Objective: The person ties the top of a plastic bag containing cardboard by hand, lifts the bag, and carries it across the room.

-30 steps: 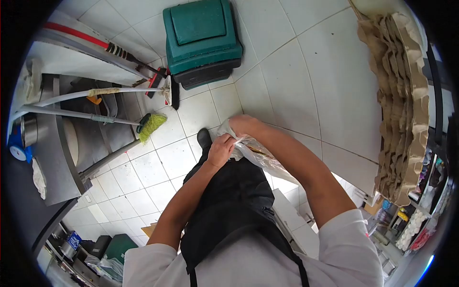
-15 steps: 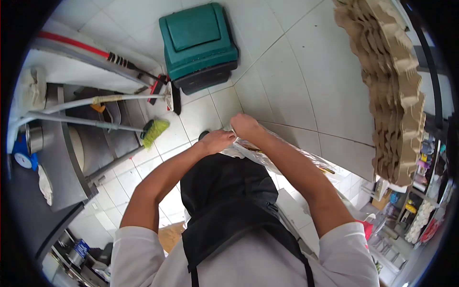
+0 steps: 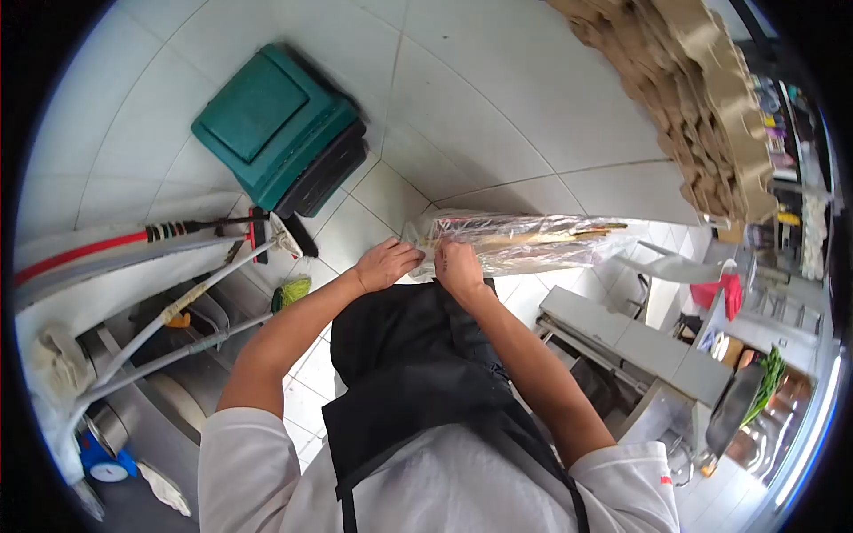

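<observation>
A long clear plastic bag (image 3: 533,244) stretches to the right in front of my black apron. Inside it are long, thin, yellowish and reddish things with dark tips, blurred by the shiny film. My right hand (image 3: 459,266) is closed in a fist around the bag near its left end. At that same end, my left hand (image 3: 388,265) has its fingers bent together on the loose, crumpled plastic. The two hands are close to each other, with a short stretch of film between them.
Ahead on the left stands a green lidded bin (image 3: 267,124) against the tiled wall. Broom and mop handles (image 3: 178,306) lean at the left. Stacked egg cartons (image 3: 684,98) hang over the upper right. A grey counter (image 3: 635,342) and a wok with greens (image 3: 742,400) are at the right.
My view has turned to the right, so the bin now sits further left. The bag, earlier mostly behind my right forearm, now lies in full view across my front.
</observation>
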`<state>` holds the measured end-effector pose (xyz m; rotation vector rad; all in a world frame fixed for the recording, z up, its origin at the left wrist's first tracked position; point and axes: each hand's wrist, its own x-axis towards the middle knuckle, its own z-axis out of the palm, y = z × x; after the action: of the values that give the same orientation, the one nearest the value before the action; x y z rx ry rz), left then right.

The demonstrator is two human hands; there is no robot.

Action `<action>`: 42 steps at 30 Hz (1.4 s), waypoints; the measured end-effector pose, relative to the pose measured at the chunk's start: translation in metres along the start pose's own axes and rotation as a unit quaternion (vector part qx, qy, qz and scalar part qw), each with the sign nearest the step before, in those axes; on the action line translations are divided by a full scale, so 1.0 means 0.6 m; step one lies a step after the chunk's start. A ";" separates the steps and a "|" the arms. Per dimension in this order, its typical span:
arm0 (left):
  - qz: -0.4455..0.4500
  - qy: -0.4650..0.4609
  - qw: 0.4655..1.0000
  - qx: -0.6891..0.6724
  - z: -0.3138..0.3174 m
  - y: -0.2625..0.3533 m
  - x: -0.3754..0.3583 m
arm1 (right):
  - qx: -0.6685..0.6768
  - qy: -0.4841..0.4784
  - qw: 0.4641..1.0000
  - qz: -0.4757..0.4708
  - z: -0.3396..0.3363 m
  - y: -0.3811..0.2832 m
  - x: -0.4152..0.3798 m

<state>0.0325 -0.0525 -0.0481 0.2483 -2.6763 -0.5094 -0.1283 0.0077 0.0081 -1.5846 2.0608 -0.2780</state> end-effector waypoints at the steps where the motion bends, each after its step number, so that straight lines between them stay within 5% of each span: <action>1: 0.001 -0.007 1.000 -0.012 -0.002 -0.003 0.002 | 0.020 0.021 0.999 0.019 0.001 0.001 -0.005; 5: -0.061 -0.003 0.995 -0.082 0.004 0.006 0.007 | 0.070 0.072 0.995 -0.026 0.034 0.022 -0.020; 7: -0.114 0.013 0.985 -0.126 0.012 0.015 0.008 | 0.229 -0.061 0.962 0.133 0.031 0.016 -0.021; 10: -0.326 0.053 0.902 -0.279 0.013 0.039 0.011 | 0.348 -0.074 0.909 0.216 0.039 0.008 -0.028; 11: -0.327 0.049 0.903 -0.275 0.023 0.046 0.009 | 0.354 -0.075 0.907 0.215 0.042 0.005 -0.031; 14: -0.481 0.073 0.803 -0.345 0.047 0.056 0.006 | 0.402 -0.043 0.888 0.219 0.053 0.001 -0.039; 15: -0.481 0.069 0.805 -0.342 0.053 0.054 0.004 | 0.408 -0.024 0.888 0.213 0.057 0.000 -0.042; 17: -0.528 0.084 0.693 -0.484 0.063 0.053 0.002 | 0.417 -0.004 0.885 0.208 0.069 0.002 -0.046; 18: -0.528 0.080 0.695 -0.481 0.067 0.052 -0.001 | 0.406 0.019 0.893 0.192 0.075 0.002 -0.048; 20: -0.561 0.102 0.566 -0.596 0.065 0.052 0.002 | 0.401 0.046 0.898 0.178 0.083 0.001 -0.048; 23: -0.599 0.093 0.511 -0.610 0.051 0.057 0.013 | 0.324 0.082 0.935 0.119 0.095 0.006 -0.049; 29: -0.572 0.015 0.598 -0.562 0.034 0.041 0.032 | 0.325 0.127 0.929 0.124 0.107 0.004 -0.053; 32: -0.567 -0.008 0.616 -0.546 0.032 0.034 0.035 | 0.439 0.084 0.878 0.169 0.109 0.005 -0.055; 34: -0.563 -0.020 0.619 -0.546 0.031 0.030 0.033 | 0.675 -0.005 0.693 0.255 0.113 0.007 -0.058; 35: -0.559 -0.025 0.632 -0.535 0.032 0.027 0.033 | 0.678 -0.003 0.689 0.255 0.113 0.012 -0.058; 37: -0.557 -0.035 0.645 -0.522 0.033 0.027 0.032 | 0.784 -0.072 0.528 0.319 0.122 0.028 -0.060; 42: -0.559 -0.035 0.602 -0.569 0.031 0.021 0.035 | 0.852 -0.116 0.449 0.244 0.158 0.049 -0.052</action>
<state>0.0047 -0.0402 -0.0515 1.4370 -1.3229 -2.3674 -0.0985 0.0602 -0.0767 0.2935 0.8094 -1.2402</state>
